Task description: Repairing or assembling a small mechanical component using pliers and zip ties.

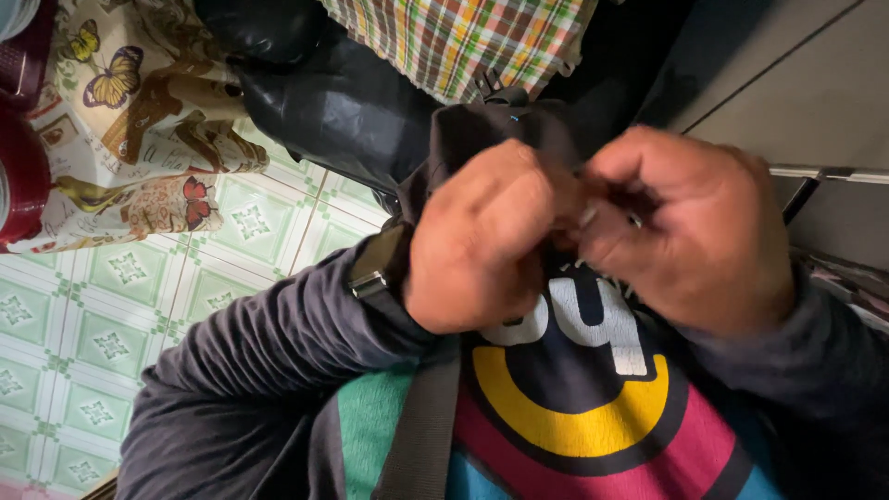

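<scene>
both hands bunched at the chest: left hand (477,236) and right hand (681,227) each have a grip pinched tight on a dark grey bag (495,130), soft and crumpled, at twelve o'clock. green tiled floor (102,324) open at nine o'clock; checked cloth (454,37) crowds above.

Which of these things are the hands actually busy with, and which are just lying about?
In hand:
- left hand and right hand, pinching together at a dark fabric bag
- grey strap over the chest

Lying about:
- butterfly-print cloth
- plaid cloth
- black plastic bag
- green tiled floor
</scene>
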